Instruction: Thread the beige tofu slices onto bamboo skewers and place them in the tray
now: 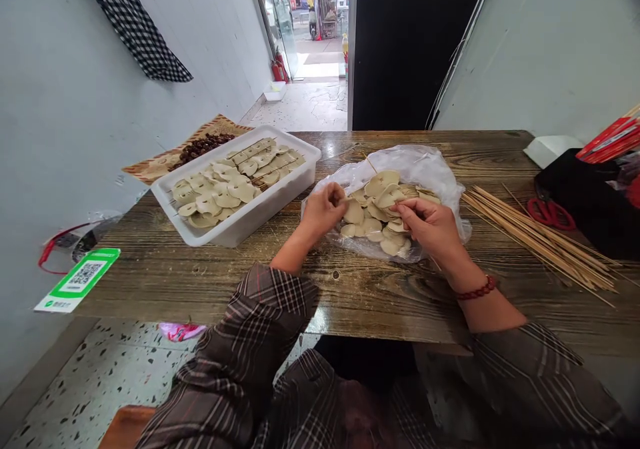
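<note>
Pale round slices (373, 225) lie heaped on a clear plastic bag (425, 162) on the wooden table. At the left edge of the heap, my left hand (325, 209) is closed, thumb and fingertips together beside a slice; what it pinches is hidden. Over the heap's right side my right hand (430, 225) is closed on a thin skewer, which is mostly hidden by the fingers and slices. A white tray (235, 235) to the left holds rows of skewered slices (215, 189). Loose wooden skewers (545, 239) lie in a bundle right of the bag.
Dark red pieces (203, 149) lie on brown paper (150, 167) behind the tray. Red-handled scissors (553, 214) rest by a black holder (575, 189) at the right. A green QR card (83, 279) is at the table's left edge. A white box (553, 149) stands back right.
</note>
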### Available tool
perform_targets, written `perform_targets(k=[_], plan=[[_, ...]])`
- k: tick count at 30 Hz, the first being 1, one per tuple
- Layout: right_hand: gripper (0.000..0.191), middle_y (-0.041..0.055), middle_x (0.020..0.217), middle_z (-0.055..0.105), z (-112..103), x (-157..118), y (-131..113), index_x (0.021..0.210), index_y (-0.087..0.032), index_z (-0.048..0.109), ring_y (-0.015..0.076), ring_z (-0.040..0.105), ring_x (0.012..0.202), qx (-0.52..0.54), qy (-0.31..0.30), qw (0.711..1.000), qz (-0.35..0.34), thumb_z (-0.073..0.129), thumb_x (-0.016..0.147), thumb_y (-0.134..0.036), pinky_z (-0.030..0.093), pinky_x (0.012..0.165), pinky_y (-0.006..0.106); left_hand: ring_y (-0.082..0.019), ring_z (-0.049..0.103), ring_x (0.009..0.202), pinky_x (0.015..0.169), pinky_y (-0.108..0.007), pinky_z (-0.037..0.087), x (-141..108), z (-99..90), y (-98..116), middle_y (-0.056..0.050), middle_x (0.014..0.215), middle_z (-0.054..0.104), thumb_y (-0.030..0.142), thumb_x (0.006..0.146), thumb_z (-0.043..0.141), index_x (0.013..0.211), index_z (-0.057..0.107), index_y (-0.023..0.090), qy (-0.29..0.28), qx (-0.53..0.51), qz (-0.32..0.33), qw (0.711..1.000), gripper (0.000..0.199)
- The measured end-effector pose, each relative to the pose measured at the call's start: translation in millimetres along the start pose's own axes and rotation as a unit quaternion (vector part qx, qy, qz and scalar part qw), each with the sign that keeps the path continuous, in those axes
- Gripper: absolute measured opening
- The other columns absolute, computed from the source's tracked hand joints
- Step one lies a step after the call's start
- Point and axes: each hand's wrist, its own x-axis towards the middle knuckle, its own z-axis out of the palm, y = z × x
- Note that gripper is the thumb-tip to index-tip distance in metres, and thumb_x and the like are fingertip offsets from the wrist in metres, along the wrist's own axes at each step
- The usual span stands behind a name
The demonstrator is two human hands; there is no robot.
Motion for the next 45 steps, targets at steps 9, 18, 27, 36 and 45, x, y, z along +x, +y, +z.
perform_targets(k=[9,18,27,36,45], plan=[[0.032,-0.0014,0.053,0.055,1,-4,-3,0.084,-0.015,0.074,0.0095,0.041,0.043,0.013,-0.019,1.000,0.016,0.064,0.082,-0.046,0.028,0.041,0.023,-0.007,0.055,0.055,0.051,-0.020,0.047,0,-10.4,4,0.002,0.069,0.060,0.020,0.065,0.074,0.076,0.059,0.015,0.069,-0.352,-0.149,0.921,0.020],[0.034,-0.0008,0.053,0.056,4,-11,-7,0.085,-0.016,0.076,0.0104,0.043,0.045,-0.058,-0.140,0.988,-0.014,0.059,0.085,-0.046,0.030,0.042,0.024,-0.012,0.070,0.068,0.062,-0.022,0.057,3,-18.5,8,-0.001,0.084,0.069,0.009,0.075,0.066,0.090,0.056,0.014,0.134,-0.465,-0.192,0.854,0.019],[0.030,0.0002,0.055,0.060,6,-11,-9,0.083,-0.015,0.075,0.0115,0.047,0.047,-0.082,-0.158,0.984,-0.024,0.058,0.084,-0.040,0.032,0.044,0.024,-0.011,0.068,0.071,0.071,-0.027,0.059,4,-19.4,4,-0.001,0.085,0.067,0.017,0.071,0.076,0.085,0.059,0.015,0.148,-0.456,-0.173,0.861,0.023],[0.030,0.0015,0.060,0.064,6,-9,-4,0.083,-0.015,0.076,0.0124,0.050,0.052,-0.098,-0.154,0.982,-0.052,0.058,0.085,-0.039,0.034,0.049,0.025,-0.009,0.064,0.065,0.065,-0.024,0.057,4,-17.5,6,0.002,0.078,0.065,0.018,0.065,0.078,0.082,0.058,0.016,0.152,-0.439,-0.147,0.874,0.026],[0.029,0.0023,0.064,0.067,7,-9,0,0.083,-0.015,0.076,0.0134,0.053,0.056,-0.133,-0.140,0.979,-0.062,0.057,0.086,-0.037,0.036,0.054,0.026,-0.010,0.062,0.071,0.067,-0.024,0.054,2,-13.4,8,0.001,0.077,0.063,0.023,0.063,0.077,0.077,0.062,0.016,0.145,-0.361,-0.104,0.915,0.022]])
